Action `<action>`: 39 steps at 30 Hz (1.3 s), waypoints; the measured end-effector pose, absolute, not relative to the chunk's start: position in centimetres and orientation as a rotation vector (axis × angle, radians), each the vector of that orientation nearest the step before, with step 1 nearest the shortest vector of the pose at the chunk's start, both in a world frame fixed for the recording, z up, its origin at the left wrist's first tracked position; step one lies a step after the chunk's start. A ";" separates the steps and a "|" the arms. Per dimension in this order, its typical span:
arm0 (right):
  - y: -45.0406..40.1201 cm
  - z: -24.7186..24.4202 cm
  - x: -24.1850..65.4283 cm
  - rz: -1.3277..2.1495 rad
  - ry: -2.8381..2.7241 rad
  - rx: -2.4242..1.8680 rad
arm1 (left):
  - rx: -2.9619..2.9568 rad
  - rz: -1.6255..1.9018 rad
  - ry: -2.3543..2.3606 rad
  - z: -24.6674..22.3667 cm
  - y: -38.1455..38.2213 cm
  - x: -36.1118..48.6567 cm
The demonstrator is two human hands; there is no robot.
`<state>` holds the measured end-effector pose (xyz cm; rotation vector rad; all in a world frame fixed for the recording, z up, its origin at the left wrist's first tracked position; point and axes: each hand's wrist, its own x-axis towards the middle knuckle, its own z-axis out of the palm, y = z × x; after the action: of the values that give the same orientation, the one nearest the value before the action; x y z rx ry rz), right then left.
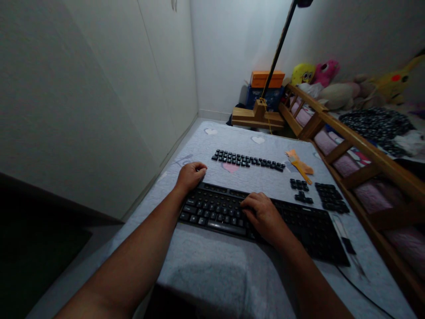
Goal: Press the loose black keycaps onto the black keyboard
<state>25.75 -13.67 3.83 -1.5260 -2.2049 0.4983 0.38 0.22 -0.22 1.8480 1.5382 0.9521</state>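
Note:
A black keyboard lies at a slant on the cloth-covered table. Keycaps sit on its lower left rows, while the upper left rows show bare key posts. Over the middle of the key rows is my right hand, its thumb and fingers pinched together at the keys; whatever is between the fingertips is hidden. My left hand rests by the keyboard's upper left corner with curled, closed fingers, and its contents do not show. Beyond the keyboard, loose black keycaps lie in rows. Smaller groups of keycaps lie to the right.
A yellow-handled brush lies on an orange cloth. Right of the keyboard is a thin tool with a black middle, near the cable. A wooden bed rail borders the right; a white cabinet borders the left.

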 end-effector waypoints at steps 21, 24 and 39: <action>-13.5 3.3 25.2 0.455 -2.168 -1.620 | 1.850 0.966 1.532 -0.6 0.4 0.3; -13.3 3.2 25.3 0.444 -2.172 -1.640 | 1.847 0.966 1.538 -0.5 0.4 0.3; -13.2 3.6 25.2 0.383 -2.261 -1.731 | 1.862 0.949 1.549 -0.3 0.2 0.3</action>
<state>25.18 -13.21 3.60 -1.7314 -2.2606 0.3826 0.35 0.21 -0.30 1.8616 1.5485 0.9493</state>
